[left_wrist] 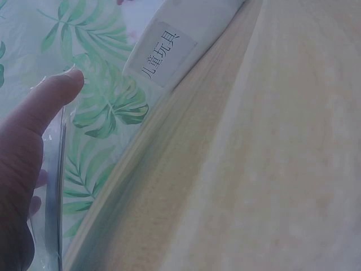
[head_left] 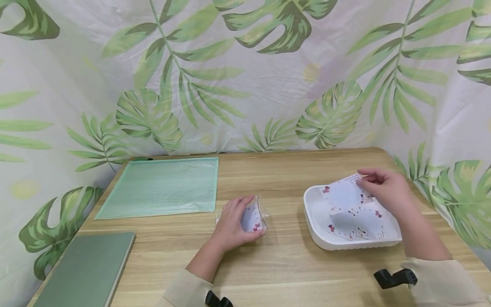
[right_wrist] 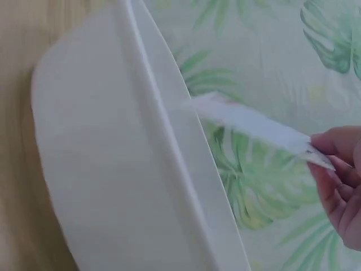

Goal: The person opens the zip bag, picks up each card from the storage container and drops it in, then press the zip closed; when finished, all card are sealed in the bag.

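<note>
My left hand [head_left: 232, 226] grips a small clear zip bag [head_left: 262, 213], with a white printed card [head_left: 250, 219] seen through it, at the middle of the table. In the left wrist view the thumb of that hand [left_wrist: 22, 152] lies along the bag's edge; most fingers are hidden. Over a white plastic basin [head_left: 326, 244] on the right, my right hand [head_left: 385, 192] pinches a white card with small red prints [head_left: 342, 194] by its corner. Tilted, the card [right_wrist: 254, 124] reaches over the basin's rim in the right wrist view. Similar printed cards [head_left: 354, 224] lie inside the basin.
A mint-green mesh zip pouch [head_left: 161, 187] lies flat at the back left. Near the front left is a grey-green notebook [head_left: 86, 268]. The basin's side bears a paper label [left_wrist: 163, 53]. A leaf-patterned cloth [head_left: 268, 85] hangs behind the wooden table [head_left: 268, 273].
</note>
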A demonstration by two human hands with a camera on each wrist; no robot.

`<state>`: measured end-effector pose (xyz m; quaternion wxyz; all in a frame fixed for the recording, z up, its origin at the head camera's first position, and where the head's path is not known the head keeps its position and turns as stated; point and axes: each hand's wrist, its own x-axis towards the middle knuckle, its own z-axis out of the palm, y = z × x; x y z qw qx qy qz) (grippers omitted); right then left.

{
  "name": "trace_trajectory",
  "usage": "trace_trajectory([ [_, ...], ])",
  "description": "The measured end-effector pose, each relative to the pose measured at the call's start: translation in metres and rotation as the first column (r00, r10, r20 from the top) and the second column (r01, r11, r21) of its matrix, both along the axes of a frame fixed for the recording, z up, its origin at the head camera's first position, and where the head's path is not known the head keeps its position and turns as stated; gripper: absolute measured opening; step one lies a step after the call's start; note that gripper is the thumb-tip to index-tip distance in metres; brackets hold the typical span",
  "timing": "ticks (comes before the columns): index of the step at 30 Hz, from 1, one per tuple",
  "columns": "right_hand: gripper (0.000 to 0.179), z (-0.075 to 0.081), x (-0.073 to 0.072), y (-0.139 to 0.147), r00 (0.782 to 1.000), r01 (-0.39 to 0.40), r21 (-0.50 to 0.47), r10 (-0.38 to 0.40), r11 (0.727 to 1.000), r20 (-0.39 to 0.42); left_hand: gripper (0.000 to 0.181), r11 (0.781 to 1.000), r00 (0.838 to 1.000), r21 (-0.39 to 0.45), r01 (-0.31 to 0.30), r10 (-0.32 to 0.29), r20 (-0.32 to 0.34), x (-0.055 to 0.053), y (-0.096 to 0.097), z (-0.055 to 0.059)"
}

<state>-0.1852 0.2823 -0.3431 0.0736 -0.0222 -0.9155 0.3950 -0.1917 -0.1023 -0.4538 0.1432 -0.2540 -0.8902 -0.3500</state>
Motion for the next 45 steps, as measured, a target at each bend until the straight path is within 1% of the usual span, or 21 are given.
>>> trace_trajectory([
  [1, 0.042, -0.001, 0.001, -0.006, 1.000, 0.006, -0.058, -0.007, 0.998, -0.014, 0.094, 1.000, 1.000, -0.001, -0.001, 0.001, 0.000, 0.000, 0.000, 0.000],
  [3, 0.044, -0.005, 0.003, -0.020, 0.999, 0.013, -0.163, -0.019, 0.987, -0.032, 0.094, 1.000, 1.000, -0.003, -0.003, 0.003, 0.001, 0.000, 0.000, 0.000],
  [6, 0.045, -0.012, 0.005, -0.044, 0.999, 0.035, -0.267, -0.043, 0.963, -0.026, 0.093, 1.000, 1.000, 0.000, -0.002, 0.002, 0.007, 0.000, 0.000, 0.000],
  [10, 0.040, -0.024, 0.007, -0.077, 0.996, 0.089, -0.352, -0.094, 0.932, 0.003, 0.094, 1.000, 1.000, -0.002, -0.001, 0.001, 0.013, 0.000, 0.000, 0.000],
  [12, 0.037, -0.030, 0.007, -0.093, 0.995, 0.102, -0.393, -0.103, 0.914, 0.017, 0.094, 1.000, 1.000, -0.004, -0.001, 0.001, 0.014, 0.000, 0.000, 0.001],
  [17, 0.032, -0.044, 0.007, -0.125, 0.994, 0.106, -0.466, -0.108, 0.878, 0.021, 0.095, 1.000, 1.000, -0.017, -0.003, 0.003, 0.001, 0.000, 0.000, 0.001],
  [22, 0.031, -0.054, 0.009, -0.141, 0.993, 0.102, -0.505, -0.115, 0.857, 0.006, 0.097, 1.000, 1.000, -0.024, -0.009, 0.009, -0.005, 0.000, 0.001, 0.001],
  [27, 0.030, -0.057, 0.011, -0.146, 0.995, 0.095, -0.516, -0.100, 0.851, 0.018, 0.097, 1.000, 1.000, -0.023, -0.014, 0.014, 0.009, 0.000, 0.001, 0.001],
  [32, 0.029, -0.055, 0.012, -0.145, 0.997, 0.081, -0.502, -0.068, 0.861, 0.044, 0.097, 1.000, 1.000, -0.025, -0.014, 0.014, 0.018, 0.000, 0.001, 0.002],
  [41, 0.027, -0.053, 0.004, -0.160, 0.999, 0.036, -0.462, -0.026, 0.886, 0.027, 0.094, 0.999, 1.000, -0.036, -0.001, 0.000, -0.016, -0.001, 0.000, 0.001],
  [44, 0.029, -0.056, 0.001, -0.163, 0.999, 0.014, -0.460, 0.001, 0.888, 0.032, 0.093, 0.999, 1.000, -0.038, 0.003, -0.004, -0.024, -0.001, 0.000, 0.000],
  [45, 0.029, -0.057, 0.000, -0.164, 0.999, 0.004, -0.468, 0.015, 0.884, 0.037, 0.093, 0.999, 1.000, -0.038, 0.004, -0.005, -0.026, -0.001, 0.000, 0.000],
])
